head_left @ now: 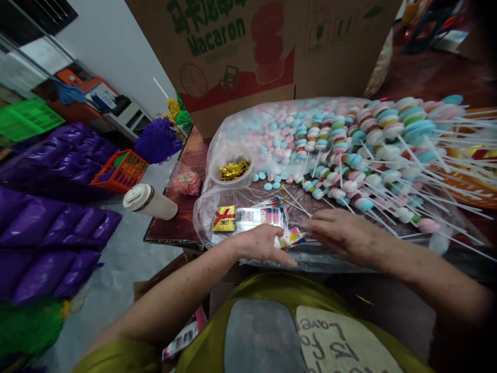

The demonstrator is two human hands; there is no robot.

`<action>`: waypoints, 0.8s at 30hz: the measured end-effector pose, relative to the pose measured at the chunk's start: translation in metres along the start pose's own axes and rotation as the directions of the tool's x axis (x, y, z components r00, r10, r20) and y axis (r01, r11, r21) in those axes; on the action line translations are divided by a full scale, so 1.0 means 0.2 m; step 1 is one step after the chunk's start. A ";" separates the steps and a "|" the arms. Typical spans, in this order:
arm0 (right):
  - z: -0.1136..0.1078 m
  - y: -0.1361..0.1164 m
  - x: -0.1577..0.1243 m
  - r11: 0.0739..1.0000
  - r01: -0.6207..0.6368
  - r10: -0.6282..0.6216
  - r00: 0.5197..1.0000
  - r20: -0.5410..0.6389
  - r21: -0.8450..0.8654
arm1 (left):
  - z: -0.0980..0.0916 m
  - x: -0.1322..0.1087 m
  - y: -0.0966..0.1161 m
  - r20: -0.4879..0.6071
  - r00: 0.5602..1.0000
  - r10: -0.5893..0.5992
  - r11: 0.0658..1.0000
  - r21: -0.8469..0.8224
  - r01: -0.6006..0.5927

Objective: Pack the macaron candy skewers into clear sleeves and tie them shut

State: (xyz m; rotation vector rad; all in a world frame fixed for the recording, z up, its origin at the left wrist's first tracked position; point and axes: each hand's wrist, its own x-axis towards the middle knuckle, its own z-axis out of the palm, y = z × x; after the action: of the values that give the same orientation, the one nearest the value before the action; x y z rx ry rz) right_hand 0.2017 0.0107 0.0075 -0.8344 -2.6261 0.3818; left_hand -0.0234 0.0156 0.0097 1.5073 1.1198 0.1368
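Note:
My left hand [263, 244] is closed on a small candy piece in a colourful wrapper [289, 238] at the table's near edge. My right hand [341, 235] lies just to the right of it, fingers stretched toward the wrapper and touching it. A stack of clear printed bags [258, 216] and a gold "TWIST TIE" packet [224, 218] lie just beyond the left hand. Behind them a heap of pastel candy skewers on white sticks [373, 150] covers a plastic sheet [217, 155], with loose pink and blue candies [275, 140].
A clear cup of gold twist ties [232, 170] stands at the sheet's left. A beige lidded tumbler [149, 202] lies on the table corner near a small candy bag [186, 182]. A "Macaron" cardboard box [248, 52] stands behind. Purple bags [58, 228] and an orange basket [120, 171] fill the floor at left.

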 end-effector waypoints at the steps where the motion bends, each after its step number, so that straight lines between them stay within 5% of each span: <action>1: -0.01 0.01 -0.01 1.000 0.002 -0.003 0.998 -0.057 -0.022 | -0.01 0.00 0.00 0.015 1.000 0.003 0.999 0.042 -0.003; 3: -0.01 0.00 -0.01 0.999 0.006 -0.010 0.995 -0.099 -0.045 | 0.00 -0.01 0.00 0.042 0.999 0.016 0.988 0.152 -0.022; 10: 0.11 -0.12 0.06 0.999 -0.044 0.044 0.997 0.069 0.002 | 0.16 -0.01 -0.02 -0.038 0.993 0.109 0.967 0.234 -0.097; 15: 0.04 -0.08 0.05 0.985 0.007 -0.005 1.000 -0.010 0.171 | -0.04 -0.12 0.05 0.216 0.957 0.193 0.981 -0.015 -0.195; 19: -0.03 -0.06 0.14 0.994 0.074 -0.074 0.997 0.005 0.080 | -0.09 -0.16 0.03 0.328 0.944 0.043 0.994 -0.110 -0.007; 22: -0.05 -0.05 0.22 0.996 0.087 -0.088 0.996 0.021 0.029 | 0.00 -0.15 -0.02 0.192 0.981 -0.013 0.927 -0.366 0.084; 24: -0.05 -0.03 0.23 0.997 -0.018 0.028 0.989 -0.144 0.074 | 0.06 -0.13 -0.04 0.047 0.997 -0.058 0.875 -0.479 0.074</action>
State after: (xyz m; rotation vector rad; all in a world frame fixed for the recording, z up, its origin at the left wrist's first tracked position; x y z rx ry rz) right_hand 0.1668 0.0346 0.0297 -0.8374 -2.4564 0.4041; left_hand -0.0348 -0.0117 0.0118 1.0206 1.0173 0.3197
